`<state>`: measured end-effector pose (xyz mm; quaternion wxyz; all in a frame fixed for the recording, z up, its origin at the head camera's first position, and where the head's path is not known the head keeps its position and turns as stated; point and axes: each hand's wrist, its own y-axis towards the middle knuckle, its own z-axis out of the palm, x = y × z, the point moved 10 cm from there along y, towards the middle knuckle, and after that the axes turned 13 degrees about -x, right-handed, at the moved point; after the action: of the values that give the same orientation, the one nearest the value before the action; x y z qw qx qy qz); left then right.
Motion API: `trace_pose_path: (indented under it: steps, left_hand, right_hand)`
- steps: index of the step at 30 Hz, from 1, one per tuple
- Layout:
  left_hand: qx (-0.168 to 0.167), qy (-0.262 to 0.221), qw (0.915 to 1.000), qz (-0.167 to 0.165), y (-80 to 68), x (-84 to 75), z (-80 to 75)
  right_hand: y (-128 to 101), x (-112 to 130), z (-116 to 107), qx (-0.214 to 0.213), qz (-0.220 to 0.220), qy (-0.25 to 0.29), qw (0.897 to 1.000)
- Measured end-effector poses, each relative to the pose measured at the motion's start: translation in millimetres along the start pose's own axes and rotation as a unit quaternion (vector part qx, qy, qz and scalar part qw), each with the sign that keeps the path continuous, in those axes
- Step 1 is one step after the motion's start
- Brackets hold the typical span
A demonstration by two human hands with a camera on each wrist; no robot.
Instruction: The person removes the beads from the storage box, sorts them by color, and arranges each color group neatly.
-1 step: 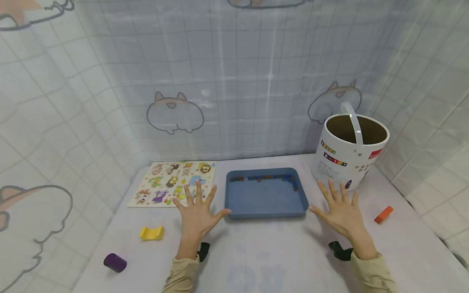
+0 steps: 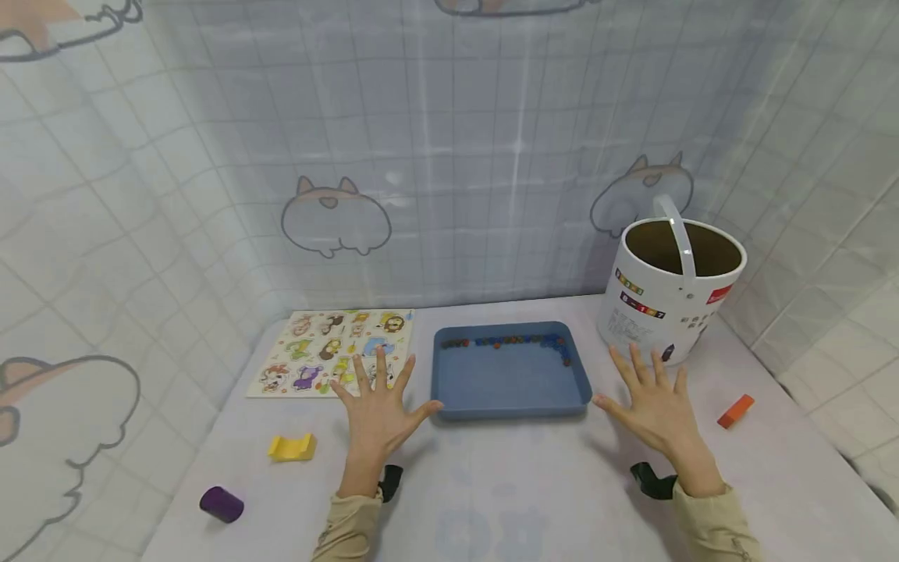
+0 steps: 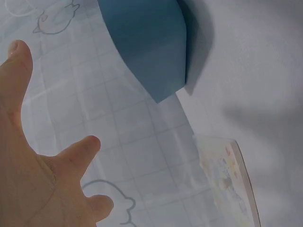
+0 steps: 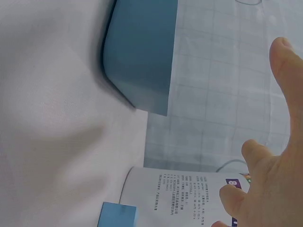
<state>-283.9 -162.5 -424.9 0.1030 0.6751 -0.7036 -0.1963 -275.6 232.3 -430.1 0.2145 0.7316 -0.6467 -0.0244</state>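
Note:
My left hand is held up with fingers spread wide, in front of the sticker-like animal puzzle board. Its thumb points toward the near left corner of a blue tray. My right hand, also spread, is just right of the tray, its fingertips overlapping the base of a white bucket. Neither hand holds anything. In the left wrist view the thumb and fingers stretch apart, with the tray's side beyond. The right wrist view shows spread fingers before the printed bucket.
Small coloured pieces line the tray's far and right inner edges. At left lie a yellow curved block and a purple cylinder. An orange block lies at right. A small blue face shows beside the bucket. Patterned curtains surround the table.

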Motion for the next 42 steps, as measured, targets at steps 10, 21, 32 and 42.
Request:
trace_pose_path:
  steps: [10,21,32,42]
  left_hand:
    - [-0.019,-0.022,0.9996,-0.002,5.9,-7.1,-5.5]
    - [-0.028,-0.145,0.9843,0.097,65.6,-122.2,-17.1]
    - [0.198,-0.194,0.9539,0.115,96.4,-215.6,75.5]
    - [0.217,-0.255,0.9417,0.036,93.8,-246.4,109.7]
  right_hand:
    - [4,6,6,-0.022,-0.008,0.115,0.993]
    - [11,17,53,-0.047,-0.017,0.268,0.962]
    - [6,15,65,-0.074,-0.029,0.243,0.967]
    - [4,21,71,-0.075,-0.028,0.249,0.965]
